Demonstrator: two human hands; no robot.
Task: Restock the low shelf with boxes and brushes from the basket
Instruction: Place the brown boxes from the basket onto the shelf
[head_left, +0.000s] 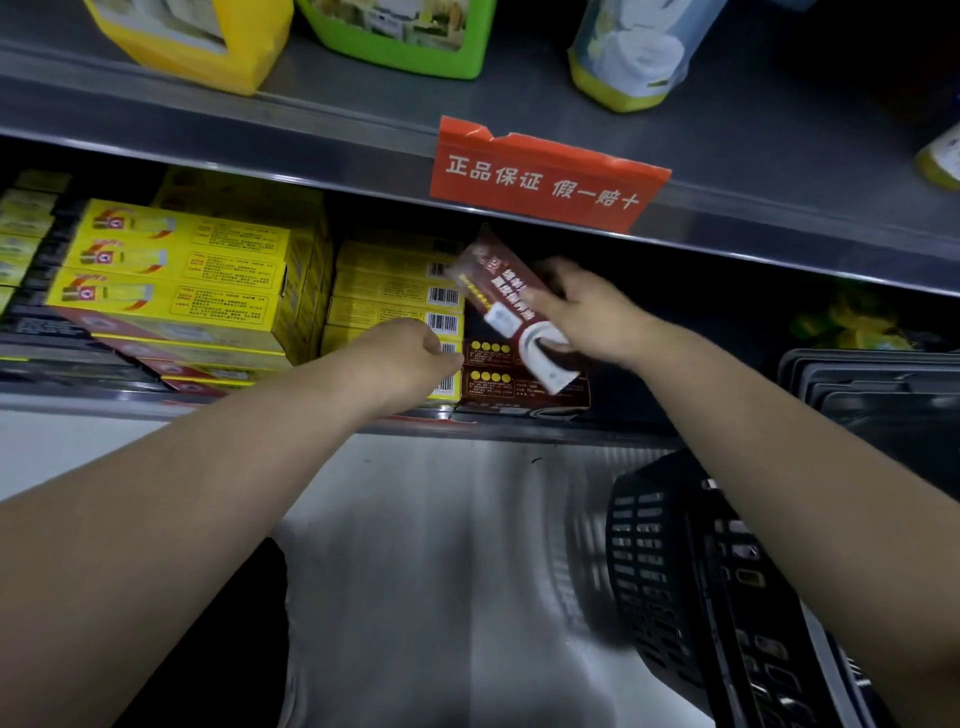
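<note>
My right hand (587, 312) grips a long brown box (506, 306) with a white arc on it, tilted above the low shelf (130, 402). Under it lie two more brown boxes (519, 387) at the shelf's front. My left hand (415, 351) reaches to the stack of yellow boxes (400, 306) beside them, fingers curled against the stack's front edge; whether it holds one I cannot tell. The black basket (670, 566) stands on the floor at the lower right, partly behind my right forearm.
More yellow boxes (176, 270) and red-edged ones fill the shelf's left. An orange sign (540, 174) hangs from the upper shelf, which carries yellow and green bottles. Stacked dark trays (872, 384) sit at the right. The pale floor (441, 571) lies below.
</note>
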